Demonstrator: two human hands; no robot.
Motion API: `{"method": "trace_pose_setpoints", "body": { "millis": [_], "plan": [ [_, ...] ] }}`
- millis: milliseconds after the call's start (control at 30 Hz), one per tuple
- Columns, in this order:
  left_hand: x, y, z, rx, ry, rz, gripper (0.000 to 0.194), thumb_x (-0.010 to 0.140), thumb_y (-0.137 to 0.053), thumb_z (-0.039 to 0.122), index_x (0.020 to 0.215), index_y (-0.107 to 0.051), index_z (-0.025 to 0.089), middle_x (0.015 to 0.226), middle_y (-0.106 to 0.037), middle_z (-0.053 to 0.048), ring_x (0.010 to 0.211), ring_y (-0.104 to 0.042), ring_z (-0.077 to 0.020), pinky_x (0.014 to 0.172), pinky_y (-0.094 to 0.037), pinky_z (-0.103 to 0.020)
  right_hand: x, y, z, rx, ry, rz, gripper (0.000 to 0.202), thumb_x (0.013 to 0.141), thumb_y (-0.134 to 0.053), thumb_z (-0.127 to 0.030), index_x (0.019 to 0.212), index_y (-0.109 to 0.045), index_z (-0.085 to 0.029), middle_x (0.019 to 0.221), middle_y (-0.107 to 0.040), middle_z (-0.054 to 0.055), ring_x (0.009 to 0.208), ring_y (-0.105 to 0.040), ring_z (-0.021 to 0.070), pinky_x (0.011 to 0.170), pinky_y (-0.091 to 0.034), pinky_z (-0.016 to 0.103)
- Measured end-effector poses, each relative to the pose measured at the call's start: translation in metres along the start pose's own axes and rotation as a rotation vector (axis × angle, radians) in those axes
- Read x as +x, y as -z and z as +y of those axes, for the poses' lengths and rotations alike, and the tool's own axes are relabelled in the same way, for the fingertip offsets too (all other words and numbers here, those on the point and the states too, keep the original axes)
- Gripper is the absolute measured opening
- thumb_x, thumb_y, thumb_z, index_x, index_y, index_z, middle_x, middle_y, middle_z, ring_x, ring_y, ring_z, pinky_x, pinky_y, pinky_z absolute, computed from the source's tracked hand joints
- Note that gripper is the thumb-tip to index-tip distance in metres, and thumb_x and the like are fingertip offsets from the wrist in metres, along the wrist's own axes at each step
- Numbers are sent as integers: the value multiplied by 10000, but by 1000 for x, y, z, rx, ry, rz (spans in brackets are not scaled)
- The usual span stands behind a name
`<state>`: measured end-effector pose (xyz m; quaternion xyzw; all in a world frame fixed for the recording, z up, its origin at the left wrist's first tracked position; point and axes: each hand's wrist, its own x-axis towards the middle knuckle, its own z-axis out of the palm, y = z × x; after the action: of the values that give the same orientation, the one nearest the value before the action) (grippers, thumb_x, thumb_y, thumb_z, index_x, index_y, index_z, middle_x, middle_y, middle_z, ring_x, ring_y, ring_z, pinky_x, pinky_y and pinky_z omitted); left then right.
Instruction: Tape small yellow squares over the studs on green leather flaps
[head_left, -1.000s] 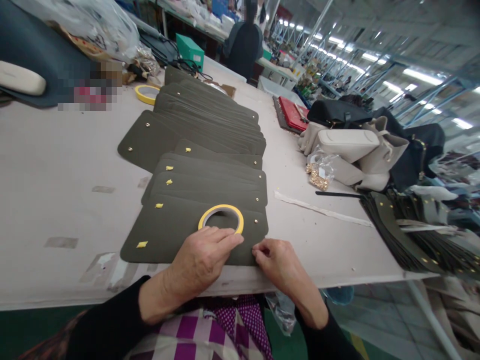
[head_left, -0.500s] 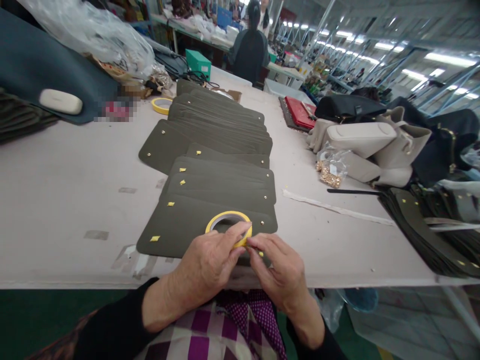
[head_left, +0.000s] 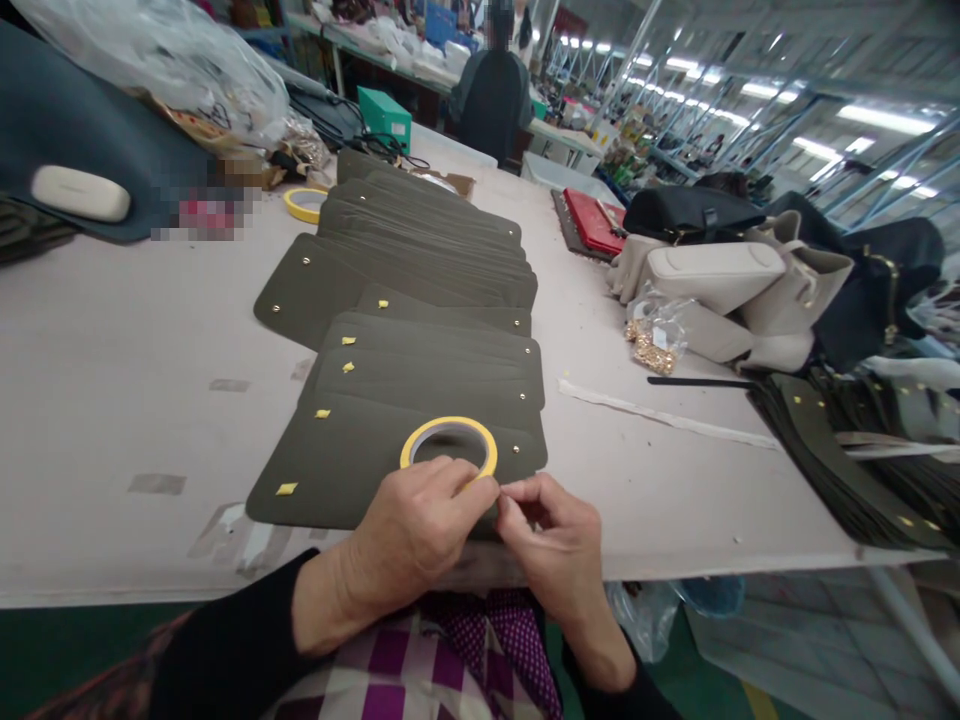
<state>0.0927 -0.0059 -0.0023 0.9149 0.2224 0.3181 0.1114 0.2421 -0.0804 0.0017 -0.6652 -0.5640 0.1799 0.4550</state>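
My left hand (head_left: 416,520) is closed around the near edge of a roll of yellow tape (head_left: 489,455), which stands tilted over the dark olive panels. Right beside it, the fingertips of my right hand (head_left: 555,530) are pinched together at the roll's near right edge; whatever lies between them is too small to make out. Under both hands lies the front olive panel (head_left: 352,460), one of several overlapping rounded panels with small metal studs on the right. Bits of yellow tape (head_left: 286,489) sit along their left side. My hands hide the front panel's near right corner.
A fanned stack of olive panels (head_left: 427,235) lies behind, with a second yellow tape roll (head_left: 304,205) at its left. Beige and black bags (head_left: 712,270), a bag of gold fittings (head_left: 654,350) and more dark pieces (head_left: 832,460) are at right. A person (head_left: 491,100) is beyond the table.
The view has shifted slightly. My left thumb has come down to the roll's near edge, against my right fingertips. A yellow bit by my right hand is now hidden.
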Motion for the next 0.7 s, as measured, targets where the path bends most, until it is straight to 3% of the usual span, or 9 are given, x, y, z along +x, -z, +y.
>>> {"method": "trace_pose_setpoints", "body": {
  "millis": [100, 200, 267, 433, 700],
  "plan": [
    [5, -5, 1, -6, -40, 75, 242, 945, -389, 178, 817, -594, 167, 726, -598, -37, 656, -534, -150, 611, -437, -249, 10, 2, 10, 292, -358, -44, 139, 775, -629, -274, 685, -622, -168, 518, -644, -12, 445, -601, 117, 458, -487, 206],
    [4, -11, 3, -46, -48, 97, 178, 926, -434, 138, 853, -594, 168, 779, -611, -34, 686, -530, -144, 654, -444, -251, 25, 10, 31, 425, -547, -12, 226, 701, -711, -359, 681, -626, -151, 492, -626, -18, 418, -601, 122, 440, -501, 215],
    [2, -17, 1, -4, -29, 50, 165, 929, -439, 144, 868, -591, 168, 793, -610, -33, 694, -525, -150, 661, -445, -264, 35, 16, 44, 411, -615, -35, 287, 642, -762, -396, 696, -648, -137, 518, -635, -9, 435, -611, 126, 453, -525, 227],
    [-5, -31, -11, 195, 13, -172, 165, 937, -432, 184, 866, -580, 176, 827, -594, -46, 749, -515, -200, 654, -447, -312, 49, 22, 55, 238, -612, -149, 315, 676, -733, -433, 719, -680, -126, 554, -644, 11, 481, -619, 120, 511, -562, 242],
    [-9, -36, -14, 175, 23, -188, 97, 915, -480, 194, 854, -554, 182, 830, -567, -36, 733, -484, -207, 642, -443, -329, 55, 14, 50, -86, -390, -249, 190, 796, -594, -325, 731, -673, -165, 610, -661, 15, 530, -622, 137, 488, -511, 222]
  ]
}}
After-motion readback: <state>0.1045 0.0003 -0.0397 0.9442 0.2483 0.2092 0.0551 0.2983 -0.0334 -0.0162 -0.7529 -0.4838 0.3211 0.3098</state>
